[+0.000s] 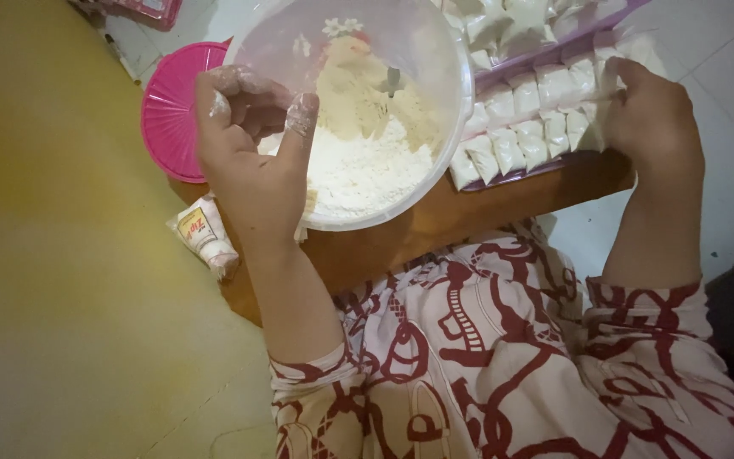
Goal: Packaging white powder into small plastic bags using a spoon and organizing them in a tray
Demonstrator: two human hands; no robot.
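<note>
Yellow floor on the left, pale tiles on the right, w/ a low brown wooden board (435, 225) between, across the person's lap; red-and-white patterned clothing below.

Clear plastic bowl (435, 127) sits on the board, tilted toward the camera, round mouth facing up and toward the person, so no real long axis. It's about half full of white flour (358, 166), heaped higher at the far side. A pink round lid (167, 110) lies just behind-left of it.

Left hand (248, 144), dusted w/ flour, is at the bowl's near-left rim, fingers curled loosely, thumb and forefinger part open, nothing clearly pinched.

Right hand (652, 115) rests at the right end of a purple tray (554, 55), fingers closed on a small clear bag (618, 55) by its edge. Tray holds rows of small filled white packets (516, 127), its long axis running left-low to right-high. A printed pack (201, 234) lies by the board's left edge.
</note>
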